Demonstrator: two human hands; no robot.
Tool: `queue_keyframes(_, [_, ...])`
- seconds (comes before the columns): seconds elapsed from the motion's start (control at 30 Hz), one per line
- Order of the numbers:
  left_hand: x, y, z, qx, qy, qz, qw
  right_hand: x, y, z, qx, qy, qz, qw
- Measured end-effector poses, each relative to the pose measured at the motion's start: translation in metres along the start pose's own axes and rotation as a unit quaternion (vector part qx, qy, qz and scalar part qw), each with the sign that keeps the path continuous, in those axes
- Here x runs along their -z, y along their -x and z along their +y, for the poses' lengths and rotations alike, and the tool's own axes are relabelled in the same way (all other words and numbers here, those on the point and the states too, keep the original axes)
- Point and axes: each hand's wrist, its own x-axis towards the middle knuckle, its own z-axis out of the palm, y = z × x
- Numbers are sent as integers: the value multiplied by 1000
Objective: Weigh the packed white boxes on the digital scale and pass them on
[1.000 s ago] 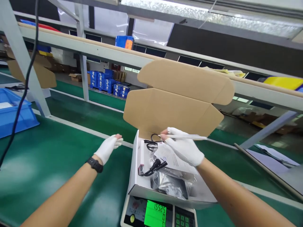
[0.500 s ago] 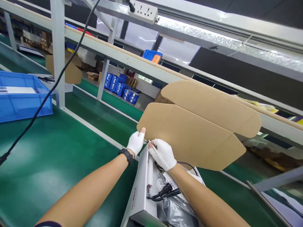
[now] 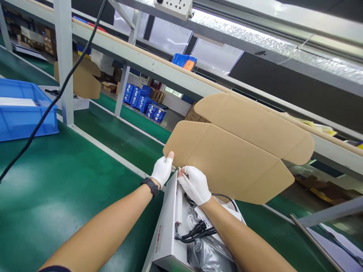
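A white cardboard box (image 3: 166,234) stands open in front of me, its brown-lined lid (image 3: 229,158) raised behind it. My left hand (image 3: 162,170), in a white glove with bare fingertips, is closed on the lid's left side flap near the hinge corner, thumb on the inner face. My right hand (image 3: 195,185), gloved the same way, is pinched at the box's far left corner, close to the left fingers; what its fingertips hold is hidden. Inside the box lie a black power cable (image 3: 195,232) with plugs and a dark item in a clear plastic bag (image 3: 210,254).
A blue bin (image 3: 28,121) with white pieces stands on the green work surface (image 3: 93,181) at left. A black cord (image 3: 68,79) hangs across the left side. A metal post (image 3: 64,64), a shelf rail and a power strip (image 3: 176,6) frame the bench.
The view has shifted slightly, so the blue bin and cord sit further left. Both hands keep nearly the same place and grip at the box corner.
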Motion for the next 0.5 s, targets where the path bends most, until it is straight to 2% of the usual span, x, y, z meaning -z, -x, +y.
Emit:
queue_keyframes(0.4, [-1,3,3,13,9,1,1000,-1,0,1,8,21,4,1000])
queue_keyframes(0.5, [-2,4,6,16,10,-2,1000,1,-4,-2,-37,-12,15,999])
